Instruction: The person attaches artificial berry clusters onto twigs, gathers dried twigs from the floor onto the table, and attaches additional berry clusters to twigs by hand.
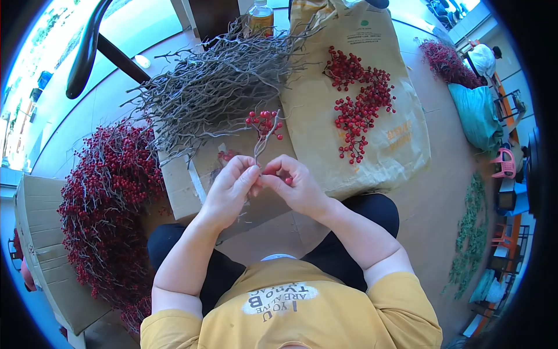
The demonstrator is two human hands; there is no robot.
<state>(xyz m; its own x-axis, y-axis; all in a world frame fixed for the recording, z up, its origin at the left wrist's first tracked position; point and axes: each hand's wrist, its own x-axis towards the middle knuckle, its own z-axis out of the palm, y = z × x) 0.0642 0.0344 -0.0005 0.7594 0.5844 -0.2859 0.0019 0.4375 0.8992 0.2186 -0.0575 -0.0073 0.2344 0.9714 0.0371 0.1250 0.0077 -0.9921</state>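
Observation:
My left hand (pixel 226 195) is closed on the lower stem of a bare twig with red berries (pixel 264 124) at its top, held upright above the cardboard box. My right hand (pixel 302 189) meets it, finger and thumb pinched at the stem. A red berry (pixel 288 181) shows between its curled fingers; what it hangs from is hidden. Beyond my hands, a pile of grey bare twigs (pixel 215 81) covers the back of the cardboard box (pixel 180 183). Several red berry sprigs (pixel 360 104) lie on the tan paper sack (pixel 401 148) to the right.
At left, a large heap of red-berried branches (pixel 110 192) stands beside an open carton (pixel 49 250). A bottle (pixel 260 17) is behind the twigs. Green foliage (pixel 469 232), a teal sack (pixel 476 113) and a pink stool (pixel 504 163) are at far right.

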